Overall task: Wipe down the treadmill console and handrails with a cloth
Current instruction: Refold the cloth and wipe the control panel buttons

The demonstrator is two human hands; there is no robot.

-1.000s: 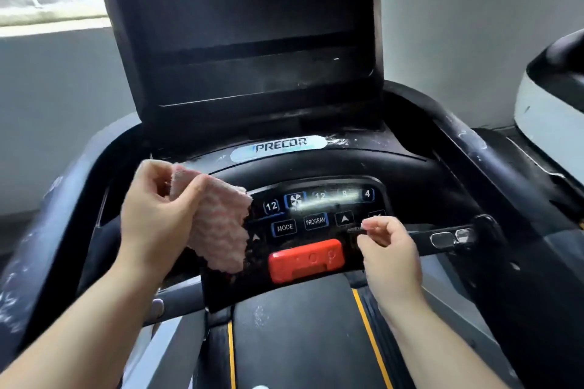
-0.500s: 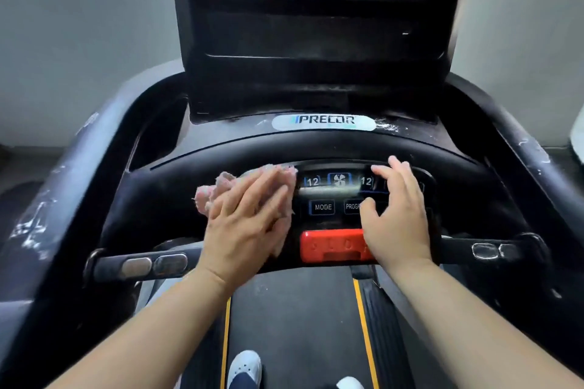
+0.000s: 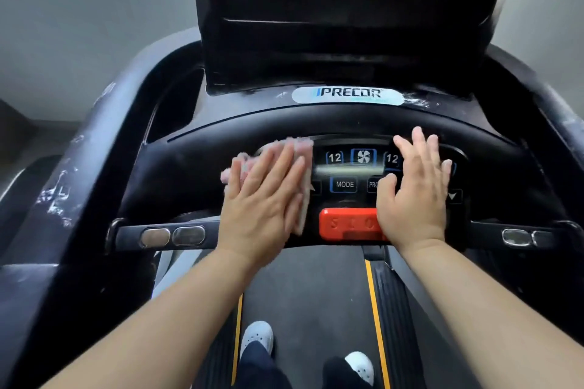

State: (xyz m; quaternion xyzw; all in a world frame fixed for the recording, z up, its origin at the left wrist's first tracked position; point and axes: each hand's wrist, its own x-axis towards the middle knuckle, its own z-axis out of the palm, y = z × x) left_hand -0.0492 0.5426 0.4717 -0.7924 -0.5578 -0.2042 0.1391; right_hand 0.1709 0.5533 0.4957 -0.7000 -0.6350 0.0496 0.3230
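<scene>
Nearest to us, our white shoes [image 3: 256,336] stood on the dark belt [image 3: 309,294], between its two yellow lines. Farther on, the left handrail bar [image 3: 172,236] and the right handrail bar [image 3: 518,237] ran crosswise at either side. Each carried two oval metal pads, and we touched neither. Between them sat the red stop button [image 3: 344,226], its right end covered by the heel of our right hand [image 3: 414,196]. That hand lay flat on the right part of the console [image 3: 189,174], fingers straight and slightly spread, holding nothing and hiding some keys. Our left hand [image 3: 262,202] lay flat on the left part of the keypad. Its fingers were straight and close together, pressing the pink cloth [image 3: 301,151] against the panel; the cloth showed past the fingertips and at both sides of the hand. Between our hands the MODE key [image 3: 344,184] and the fan key [image 3: 363,156] were uncovered. Beyond the keypad a pale PRECOR label [image 3: 347,95] sat on the black housing, with whitish scuffs to its right. Farthest away rose the dark screen [image 3: 341,9], and the scuffed left side rail [image 3: 79,167] curved along the left edge
</scene>
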